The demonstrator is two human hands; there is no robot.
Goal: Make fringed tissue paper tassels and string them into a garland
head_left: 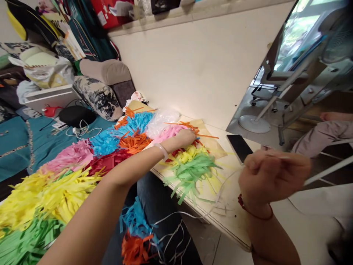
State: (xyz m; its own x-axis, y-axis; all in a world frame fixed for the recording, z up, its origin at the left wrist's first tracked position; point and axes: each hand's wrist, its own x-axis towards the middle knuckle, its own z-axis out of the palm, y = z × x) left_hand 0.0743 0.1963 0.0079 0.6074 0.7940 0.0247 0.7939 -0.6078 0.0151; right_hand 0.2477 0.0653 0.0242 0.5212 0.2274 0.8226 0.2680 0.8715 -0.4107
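The left hand [187,139], grip hidden, is among paper strips [193,167] beside a plastic bag [163,123], while the right hand [271,175], curled, hold unclear, is near a phone [238,146].

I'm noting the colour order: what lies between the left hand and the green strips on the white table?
In the head view, mainly yellow strips lie between the left hand and the green strips.

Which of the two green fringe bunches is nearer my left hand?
The paler green bunch, on the table near your left hand; the darker green bunch lies at the picture's lower left, below yellow fringe.
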